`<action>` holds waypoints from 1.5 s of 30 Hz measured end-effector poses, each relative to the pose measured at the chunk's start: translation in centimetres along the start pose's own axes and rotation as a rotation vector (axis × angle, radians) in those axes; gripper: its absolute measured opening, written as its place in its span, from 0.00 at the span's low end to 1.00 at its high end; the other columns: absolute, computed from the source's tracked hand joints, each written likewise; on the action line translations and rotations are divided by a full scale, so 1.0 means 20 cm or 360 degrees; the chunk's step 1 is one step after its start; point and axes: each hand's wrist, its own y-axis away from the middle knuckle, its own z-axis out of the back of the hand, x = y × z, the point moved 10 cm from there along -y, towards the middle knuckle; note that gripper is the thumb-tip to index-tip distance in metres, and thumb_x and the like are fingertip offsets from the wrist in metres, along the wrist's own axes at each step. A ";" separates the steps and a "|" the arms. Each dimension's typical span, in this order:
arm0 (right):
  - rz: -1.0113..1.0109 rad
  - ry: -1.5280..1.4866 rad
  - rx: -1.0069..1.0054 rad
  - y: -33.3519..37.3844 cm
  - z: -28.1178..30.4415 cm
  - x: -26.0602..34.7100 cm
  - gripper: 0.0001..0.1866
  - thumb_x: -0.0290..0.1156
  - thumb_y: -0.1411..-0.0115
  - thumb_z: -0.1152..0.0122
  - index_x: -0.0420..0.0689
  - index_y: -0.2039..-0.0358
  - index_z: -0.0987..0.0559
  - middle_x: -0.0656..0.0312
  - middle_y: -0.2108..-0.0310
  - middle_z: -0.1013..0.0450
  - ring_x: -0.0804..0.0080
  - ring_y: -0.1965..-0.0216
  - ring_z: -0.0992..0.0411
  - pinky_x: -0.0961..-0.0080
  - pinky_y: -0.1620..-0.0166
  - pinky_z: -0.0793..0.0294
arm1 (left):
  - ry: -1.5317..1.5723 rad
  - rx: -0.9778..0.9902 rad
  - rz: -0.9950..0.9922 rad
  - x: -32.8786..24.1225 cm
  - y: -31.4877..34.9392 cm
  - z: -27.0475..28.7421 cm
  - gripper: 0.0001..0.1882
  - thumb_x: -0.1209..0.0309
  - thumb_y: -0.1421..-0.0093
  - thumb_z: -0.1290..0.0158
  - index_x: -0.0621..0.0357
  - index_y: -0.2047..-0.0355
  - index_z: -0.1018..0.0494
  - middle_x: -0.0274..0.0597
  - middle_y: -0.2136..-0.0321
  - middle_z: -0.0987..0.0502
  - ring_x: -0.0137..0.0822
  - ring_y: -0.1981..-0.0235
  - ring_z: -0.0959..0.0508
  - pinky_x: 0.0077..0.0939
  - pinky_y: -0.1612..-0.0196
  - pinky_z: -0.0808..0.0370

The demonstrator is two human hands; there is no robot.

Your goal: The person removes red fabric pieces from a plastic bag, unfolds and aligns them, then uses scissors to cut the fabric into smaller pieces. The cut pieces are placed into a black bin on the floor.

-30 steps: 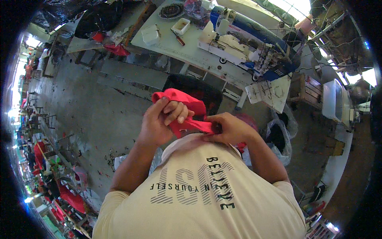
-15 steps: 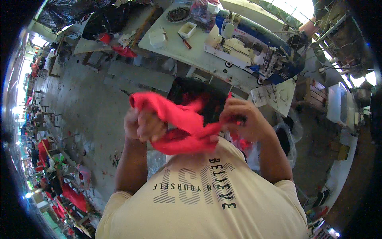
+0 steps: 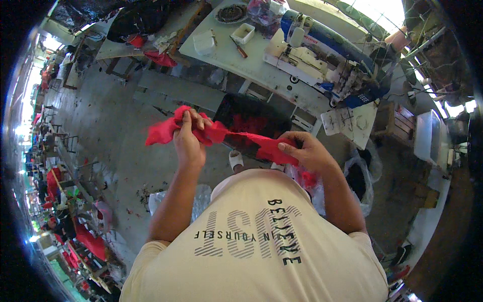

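Note:
A piece of red fabric (image 3: 214, 132) is stretched between my two hands in front of my body. My left hand (image 3: 190, 128) is closed on its bunched left part, thumb on top, and a loose end hangs out to the left. At the other end, my right hand (image 3: 304, 150) pinches the fabric between thumb and fingers. Between the hands the cloth narrows to a thin twisted strip. Below it, a black bin (image 3: 251, 113) with red scraps inside stands partly hidden behind the cloth.
Ahead stands a white worktable (image 3: 221, 45) with a blue and white sewing machine (image 3: 327, 55), a small white tray (image 3: 244, 33) and a red-handled tool (image 3: 239, 49). Clear plastic bags (image 3: 365, 173) lie to the right. More red cloth (image 3: 90, 241) is piled along the left.
The bunched red fabric has been pulled out lengthwise between my hands. My left hand has risen and turned, while the right has moved slightly down.

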 end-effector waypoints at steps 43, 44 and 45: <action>0.0117 0.0492 0.0237 0.00 0.00 -0.30 0.15 0.35 0.42 0.35 0.42 0.57 0.20 0.63 0.69 0.23 0.79 0.66 0.29 0.75 0.61 0.28 | -0.0959 0.0671 0.0839 0.23 0.13 -0.48 0.12 0.61 0.36 0.47 0.52 0.73 0.32 0.27 0.81 0.35 0.23 0.78 0.35 0.21 0.72 0.36; -0.0044 0.0345 0.0239 -0.01 -0.01 -0.34 0.16 0.36 0.41 0.34 0.42 0.56 0.20 0.63 0.68 0.22 0.79 0.65 0.28 0.76 0.60 0.28 | -0.0913 0.0648 0.0802 0.18 0.10 -0.48 0.12 0.61 0.36 0.46 0.52 0.73 0.32 0.26 0.80 0.35 0.23 0.79 0.36 0.21 0.72 0.36; -0.0207 0.0198 0.0237 -0.01 -0.03 -0.38 0.17 0.36 0.41 0.34 0.41 0.55 0.20 0.63 0.66 0.22 0.79 0.64 0.28 0.77 0.59 0.27 | -0.0975 0.0599 0.0774 0.16 0.07 -0.44 0.12 0.61 0.36 0.46 0.53 0.72 0.31 0.26 0.81 0.35 0.23 0.79 0.36 0.21 0.72 0.36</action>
